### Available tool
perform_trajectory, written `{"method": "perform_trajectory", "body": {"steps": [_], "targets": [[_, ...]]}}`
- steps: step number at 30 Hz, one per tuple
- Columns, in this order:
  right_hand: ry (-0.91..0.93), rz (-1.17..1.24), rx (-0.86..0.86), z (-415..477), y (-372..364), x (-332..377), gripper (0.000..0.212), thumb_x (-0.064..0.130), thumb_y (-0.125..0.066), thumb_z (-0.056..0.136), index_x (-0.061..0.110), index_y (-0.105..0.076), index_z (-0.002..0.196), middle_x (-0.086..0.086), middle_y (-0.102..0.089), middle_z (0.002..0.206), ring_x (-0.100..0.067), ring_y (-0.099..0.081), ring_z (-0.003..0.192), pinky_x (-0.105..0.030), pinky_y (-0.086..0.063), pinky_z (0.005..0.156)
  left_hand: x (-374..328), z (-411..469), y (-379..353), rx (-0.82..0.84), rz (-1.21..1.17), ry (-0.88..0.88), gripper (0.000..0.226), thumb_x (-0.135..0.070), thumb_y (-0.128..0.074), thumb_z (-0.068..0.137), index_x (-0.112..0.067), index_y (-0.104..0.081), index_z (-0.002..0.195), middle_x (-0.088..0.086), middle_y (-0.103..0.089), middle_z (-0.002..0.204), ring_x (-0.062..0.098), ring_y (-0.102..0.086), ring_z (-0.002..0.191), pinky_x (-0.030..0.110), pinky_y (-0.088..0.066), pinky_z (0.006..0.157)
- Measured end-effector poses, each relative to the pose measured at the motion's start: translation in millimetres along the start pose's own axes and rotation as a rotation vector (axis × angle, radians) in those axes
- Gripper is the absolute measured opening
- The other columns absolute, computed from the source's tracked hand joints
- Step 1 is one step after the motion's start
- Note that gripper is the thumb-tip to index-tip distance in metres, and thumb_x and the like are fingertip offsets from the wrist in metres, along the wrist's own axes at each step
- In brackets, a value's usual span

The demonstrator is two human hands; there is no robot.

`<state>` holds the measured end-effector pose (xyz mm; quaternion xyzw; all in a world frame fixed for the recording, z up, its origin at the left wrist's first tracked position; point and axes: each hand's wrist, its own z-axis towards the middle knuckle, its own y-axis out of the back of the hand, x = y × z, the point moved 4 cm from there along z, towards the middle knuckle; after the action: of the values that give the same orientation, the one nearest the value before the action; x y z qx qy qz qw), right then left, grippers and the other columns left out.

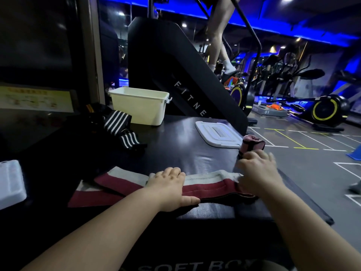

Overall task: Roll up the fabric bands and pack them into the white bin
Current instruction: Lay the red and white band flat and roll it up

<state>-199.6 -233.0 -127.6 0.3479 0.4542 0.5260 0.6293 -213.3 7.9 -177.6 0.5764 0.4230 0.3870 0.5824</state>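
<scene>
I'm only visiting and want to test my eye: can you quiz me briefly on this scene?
1. True or false: the lid lies off the white bin, flat on the black box.
2. Fill in: the pink roll lies just beyond the ____ hand.
3. The left hand rests on which band? A) blue band B) red-and-white band C) green band
Key: 1 true; 2 right hand; 3 B.
</scene>
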Motion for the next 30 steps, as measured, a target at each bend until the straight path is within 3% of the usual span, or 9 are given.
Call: {"method": "perform_trajectory", "body": {"steps": [2, 5, 10, 17, 20, 22, 24, 26, 30], "targets": [[0.122, 0.264, -0.061, -1, 7, 31, 0.027, 0.03, -0.064, 0.084, 0.031, -0.07, 0.11, 0.005, -0.059, 0.122, -0.022, -0.045, 0.122, -0.031, -0.032, 0.104, 0, 0, 1, 0.0, 0.008, -0.002, 0.095, -0.089, -0.033, 0.074, -0.023, -0.03, 0.143, -0.004, -0.03, 0.145, 0.022, -0.026, 0.137, 0.05, -0.031, 0.104], [0.158, 0.526, 0.055, -3, -3, 74, 0.028, 0.033, -0.057, 0.093, 0.028, -0.066, 0.118, 0.004, -0.059, 0.127, -0.019, -0.049, 0.124, -0.03, -0.041, 0.099, 0, 1, 0, 0.006, 0.01, 0.002, 0.095, -0.089, -0.032, 0.074, -0.024, -0.031, 0.143, -0.004, -0.03, 0.144, 0.023, -0.027, 0.137, 0.05, -0.032, 0.104], [0.234, 0.361, 0.236, -6, -31, 91, 0.045, 0.05, -0.031, 0.101, 0.032, -0.043, 0.141, 0.009, -0.039, 0.152, -0.012, -0.025, 0.145, -0.037, -0.014, 0.119, 1, 0, 1, -0.002, -0.001, 0.005, 0.093, -0.089, -0.033, 0.074, -0.025, -0.032, 0.142, -0.004, -0.031, 0.145, 0.022, -0.026, 0.137, 0.049, -0.032, 0.103], [0.25, 0.356, 0.328, -6, -37, 90, 0.053, 0.059, -0.029, 0.098, 0.039, -0.032, 0.147, 0.007, -0.028, 0.158, -0.016, -0.02, 0.147, -0.036, -0.014, 0.119, 8, -1, 4, -0.013, 0.01, -0.019, 0.089, -0.088, -0.038, 0.073, -0.028, -0.037, 0.139, -0.001, -0.036, 0.14, 0.022, -0.031, 0.13, 0.041, -0.028, 0.107], [0.256, 0.303, 0.404, 0, -31, 94, 0.049, 0.053, -0.03, 0.101, 0.044, -0.027, 0.148, 0.004, -0.021, 0.161, -0.027, -0.013, 0.149, -0.044, -0.008, 0.12, 11, -1, 6, -0.008, -0.004, -0.004, 0.09, -0.087, -0.041, 0.073, -0.031, -0.035, 0.142, -0.001, -0.036, 0.141, 0.022, -0.031, 0.131, 0.04, -0.026, 0.106], [0.342, 0.295, 0.386, 5, -23, 105, 0.046, 0.035, -0.037, 0.102, 0.036, -0.032, 0.149, -0.001, -0.013, 0.163, -0.029, -0.004, 0.15, -0.046, -0.005, 0.12, 9, -1, 7, -0.018, 0.007, -0.005, 0.092, -0.086, -0.041, 0.074, -0.028, -0.033, 0.144, 0.0, -0.035, 0.142, 0.022, -0.03, 0.132, 0.04, -0.026, 0.106], [0.444, 0.477, 0.327, 3, -18, 118, 0.055, 0.008, -0.044, 0.096, 0.024, -0.037, 0.148, -0.002, -0.017, 0.162, -0.022, -0.011, 0.15, -0.036, -0.014, 0.121, 8, -1, 5, -0.041, -0.004, 0.008, 0.093, -0.084, -0.045, 0.074, -0.023, -0.034, 0.143, 0.001, -0.035, 0.142, 0.023, -0.029, 0.133, 0.039, -0.026, 0.107], [0.38, 0.685, 0.32, -1, -23, 118, 0.069, -0.004, -0.046, 0.086, 0.022, -0.035, 0.149, -0.002, -0.033, 0.156, -0.016, -0.031, 0.144, -0.024, -0.023, 0.116, 10, -4, 6, -0.066, -0.047, 0.044, 0.099, -0.085, -0.048, 0.071, -0.02, -0.034, 0.144, 0.002, -0.035, 0.142, 0.023, -0.029, 0.134, 0.039, -0.026, 0.109], [0.229, 0.821, 0.299, -2, -30, 111, 0.062, 0.02, -0.053, 0.093, 0.034, -0.032, 0.149, 0.006, -0.048, 0.147, -0.011, -0.045, 0.134, -0.028, -0.034, 0.112, 22, -9, 8, -0.055, -0.142, 0.125, 0.104, -0.089, -0.047, 0.067, -0.021, -0.035, 0.145, 0.002, -0.036, 0.143, 0.025, -0.03, 0.136, 0.04, -0.027, 0.111]]}}
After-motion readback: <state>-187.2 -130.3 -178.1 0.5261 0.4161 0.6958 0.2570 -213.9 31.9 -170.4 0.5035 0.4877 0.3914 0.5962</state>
